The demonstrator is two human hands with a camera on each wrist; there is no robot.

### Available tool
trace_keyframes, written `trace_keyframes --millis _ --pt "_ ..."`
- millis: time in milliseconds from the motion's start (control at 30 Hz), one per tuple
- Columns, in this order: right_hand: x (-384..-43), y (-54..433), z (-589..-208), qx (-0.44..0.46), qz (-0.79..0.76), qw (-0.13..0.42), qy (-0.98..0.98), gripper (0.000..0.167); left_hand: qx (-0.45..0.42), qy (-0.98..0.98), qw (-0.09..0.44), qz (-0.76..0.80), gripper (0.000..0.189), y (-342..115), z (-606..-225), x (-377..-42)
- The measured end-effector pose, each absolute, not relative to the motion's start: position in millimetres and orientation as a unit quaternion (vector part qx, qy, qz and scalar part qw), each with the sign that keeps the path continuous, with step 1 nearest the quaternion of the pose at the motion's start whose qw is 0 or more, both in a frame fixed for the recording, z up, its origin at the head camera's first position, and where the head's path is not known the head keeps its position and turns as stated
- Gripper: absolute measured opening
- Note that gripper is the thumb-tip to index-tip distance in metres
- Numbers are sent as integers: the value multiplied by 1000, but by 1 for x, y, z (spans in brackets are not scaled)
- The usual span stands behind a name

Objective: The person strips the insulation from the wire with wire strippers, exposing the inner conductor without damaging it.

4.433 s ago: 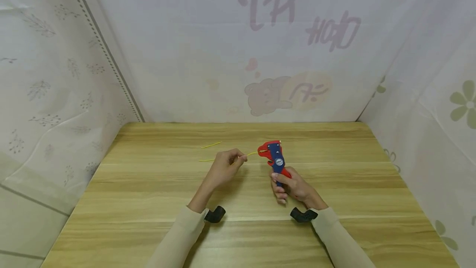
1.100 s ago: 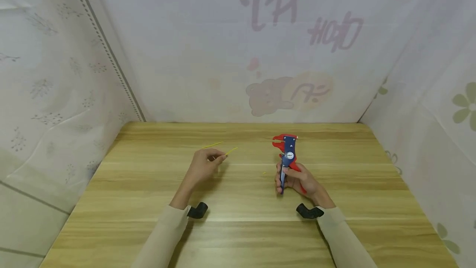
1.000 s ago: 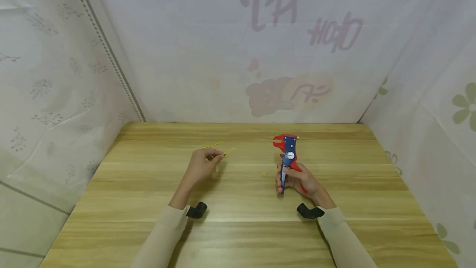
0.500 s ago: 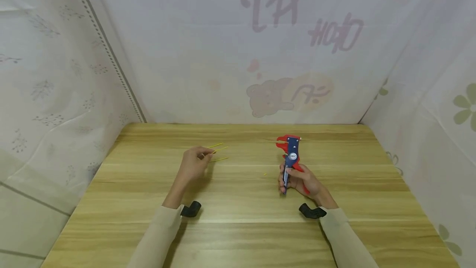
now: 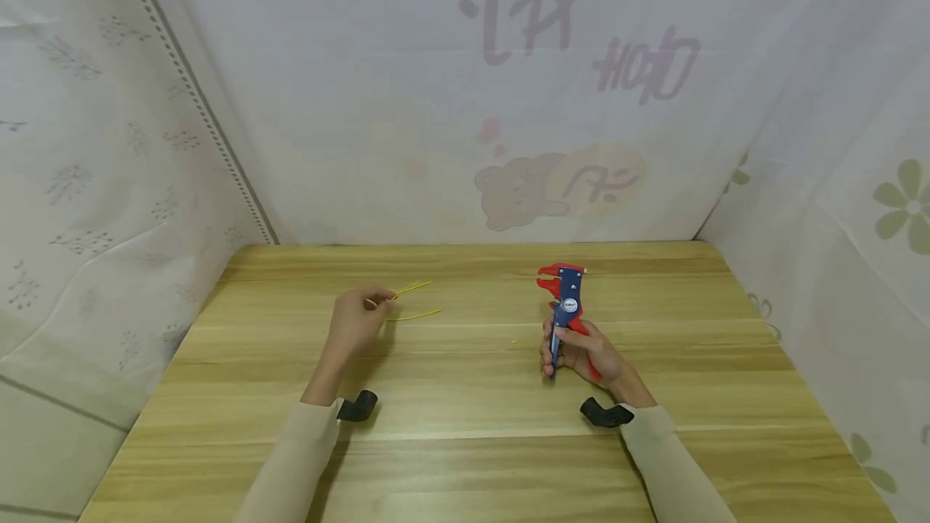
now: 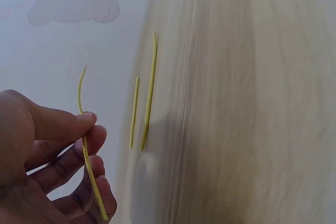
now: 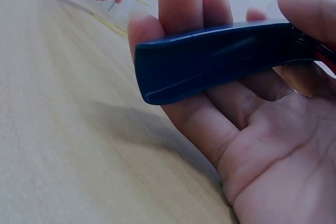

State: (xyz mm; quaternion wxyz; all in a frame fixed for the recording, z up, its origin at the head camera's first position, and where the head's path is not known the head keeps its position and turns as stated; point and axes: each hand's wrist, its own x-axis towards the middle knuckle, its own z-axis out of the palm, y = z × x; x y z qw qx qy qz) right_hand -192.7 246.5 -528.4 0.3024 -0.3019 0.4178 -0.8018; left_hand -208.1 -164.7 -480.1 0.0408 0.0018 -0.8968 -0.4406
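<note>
My left hand [image 5: 356, 320] pinches a thin yellow wire [image 6: 89, 161] between thumb and fingertips, above the left part of the table. Past the fingers, in the left wrist view, a shorter yellow wire [image 6: 134, 114] and a longer yellow wire [image 6: 150, 93] lie side by side on the wood. My right hand [image 5: 584, 352] grips the handles of a red and blue wire stripper [image 5: 570, 297], held upright with its red jaws apart and nothing between them. The right wrist view shows fingers around its blue handle [image 7: 215, 61].
A tiny yellow scrap [image 5: 513, 341] lies on the wooden table [image 5: 465, 394] left of the stripper. Patterned white cloth [image 5: 378, 144] hangs behind the table and at both sides. Each sleeve cuff carries a black mount.
The wire in my left hand has come out of the stripper's jaws and moved left, over the lying wires. The jaws have parted, the stripper has shifted right, and a yellow scrap now shows.
</note>
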Motion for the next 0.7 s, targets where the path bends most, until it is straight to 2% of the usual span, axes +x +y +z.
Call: trace_keyframes --millis 267,700 --pt "-192 246 -529 -294 -804 295 423 26 27 -896 56 -439 17 -177 -480 -210" --pt "-191 245 -526 -290 -797 292 443 24 50 -903 44 -425 22 -197 -485 -217"
